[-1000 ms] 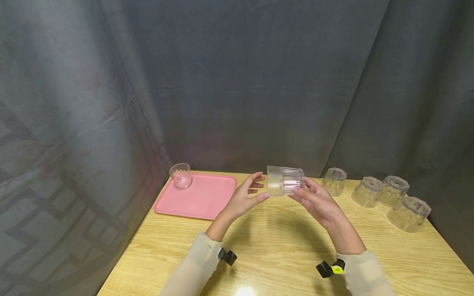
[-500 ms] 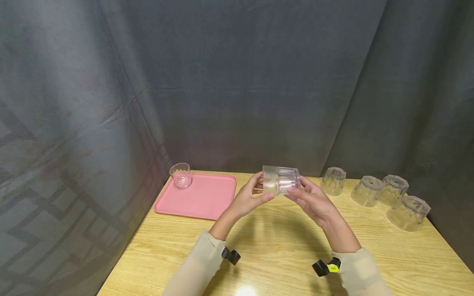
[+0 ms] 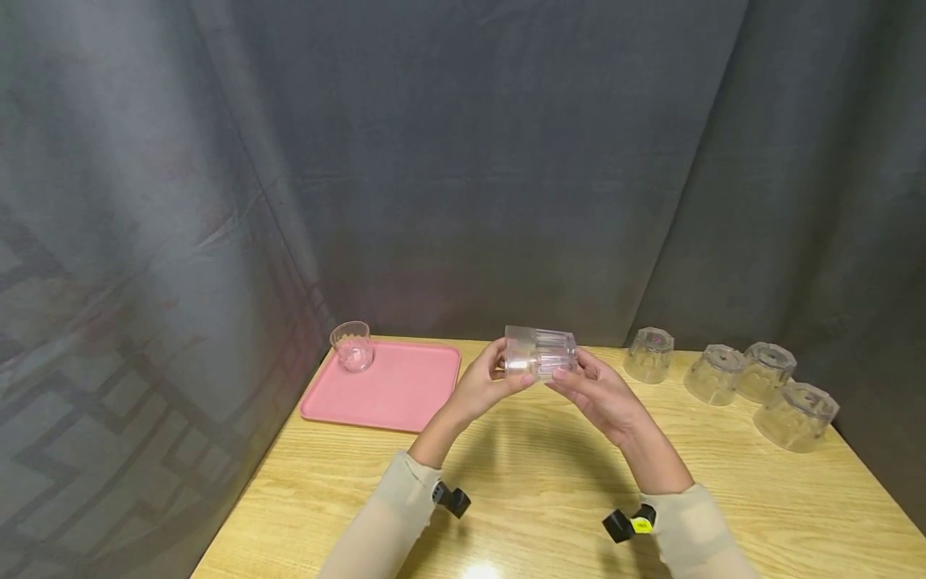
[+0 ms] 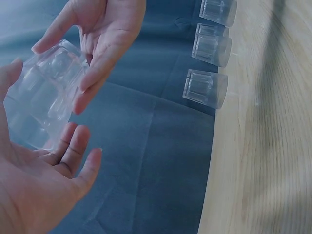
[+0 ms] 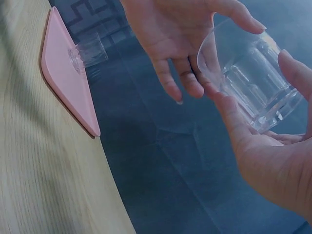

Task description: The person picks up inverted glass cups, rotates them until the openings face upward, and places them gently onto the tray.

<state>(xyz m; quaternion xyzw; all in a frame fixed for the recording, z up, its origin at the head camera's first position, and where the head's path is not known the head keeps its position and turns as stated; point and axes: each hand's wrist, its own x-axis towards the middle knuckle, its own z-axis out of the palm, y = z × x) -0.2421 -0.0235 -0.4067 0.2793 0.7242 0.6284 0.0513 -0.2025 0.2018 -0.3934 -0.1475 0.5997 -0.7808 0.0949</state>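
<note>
- Landmark = pink tray (image 3: 383,390), far-left corner of the wooden table (image 3: 550,490).
- On the tray's back-left corner: one small clear glass (image 3: 352,345), upright, mouth up.
- Just right of the tray, lifted off the table: my left hand (image 3: 483,384), thumb + fingertips curled onto the open-mouth end of the faceted tumbler (image 3: 541,352).
- The tumbler lies on its side in the air, mouth toward the tray, base away from it; not touching the table.
- Right of that: my right hand (image 3: 596,392), fingers cupped under and round the base end, so both hands grasp it between them.
- Step, I'd judge: mid-handover/turning of the tumbler, R to L. Next move likely needs the left grip firm before the right lets go; smooth clear plastic or glass could slip.
- Far right of the tray: four more tumblers (image 3: 723,376) standing upside down, well apart from my hands.
</note>
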